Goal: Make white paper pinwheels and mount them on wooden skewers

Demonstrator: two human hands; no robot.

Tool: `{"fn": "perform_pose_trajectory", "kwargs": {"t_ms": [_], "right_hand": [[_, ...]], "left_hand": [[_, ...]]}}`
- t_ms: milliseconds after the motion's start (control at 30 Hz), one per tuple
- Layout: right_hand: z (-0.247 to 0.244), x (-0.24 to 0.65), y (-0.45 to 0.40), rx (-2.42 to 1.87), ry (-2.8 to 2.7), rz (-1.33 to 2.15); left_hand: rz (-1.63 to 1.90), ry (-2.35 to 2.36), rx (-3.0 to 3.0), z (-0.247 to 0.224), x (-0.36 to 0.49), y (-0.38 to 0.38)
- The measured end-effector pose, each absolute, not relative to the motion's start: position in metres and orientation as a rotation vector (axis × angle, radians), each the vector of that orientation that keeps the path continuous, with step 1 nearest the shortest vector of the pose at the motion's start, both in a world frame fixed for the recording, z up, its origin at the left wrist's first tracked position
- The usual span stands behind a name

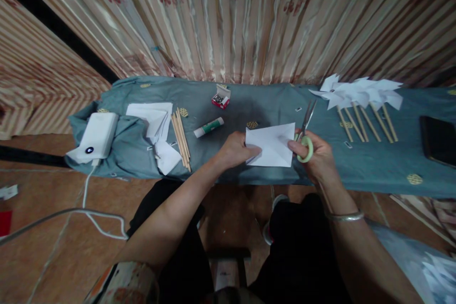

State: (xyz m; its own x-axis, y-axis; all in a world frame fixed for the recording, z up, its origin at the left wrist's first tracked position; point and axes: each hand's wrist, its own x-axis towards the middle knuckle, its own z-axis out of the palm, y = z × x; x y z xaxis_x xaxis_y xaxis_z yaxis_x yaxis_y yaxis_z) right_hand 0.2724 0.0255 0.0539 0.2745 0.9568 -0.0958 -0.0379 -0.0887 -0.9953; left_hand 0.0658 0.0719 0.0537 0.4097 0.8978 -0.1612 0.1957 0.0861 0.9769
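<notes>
Your left hand [235, 151] pinches the white paper [272, 140] at its left side, thumb across the front and fingers curled behind. Your right hand [318, 154] is closed around the green-handled scissors [305, 127], blades angled up and away from you, while its thumb sits at the paper's right edge. The sheet spans the gap between your hands, above the near part of the grey-blue cloth [278, 99]. Faint lines on it look like folds; if you cut, let them guide the blades, hold the sheet taut, turn the paper rather than your wrist, and place the left thumb clear of the line. Beyond it lie the glue stick [209, 127] and a small red box [221, 99]; loose sheets [156, 116] and bare sticks [181, 140] are leftward, paper pinwheels [363, 92] rightward.
</notes>
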Motion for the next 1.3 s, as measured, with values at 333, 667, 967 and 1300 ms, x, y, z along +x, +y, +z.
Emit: {"fn": "perform_pose_trajectory", "kwargs": {"t_ms": [333,667,967,1300], "right_hand": [[0.054,0.259,0.026,-1.355,-0.8,1.168],[0.051,0.243,0.035,-1.215,-0.427,1.099],[0.049,0.228,0.037,-1.173,-0.497,1.113],[0.042,0.237,0.019,-1.233,-0.881,1.3]], "left_hand": [[0.767,1.087,1.164,0.063,0.069,0.072],[0.948,0.874,0.751,0.06,0.083,0.06],[1.063,0.903,0.473,0.055,0.097,0.052],[1.206,0.923,0.464,0.067,0.079,0.074]]}}
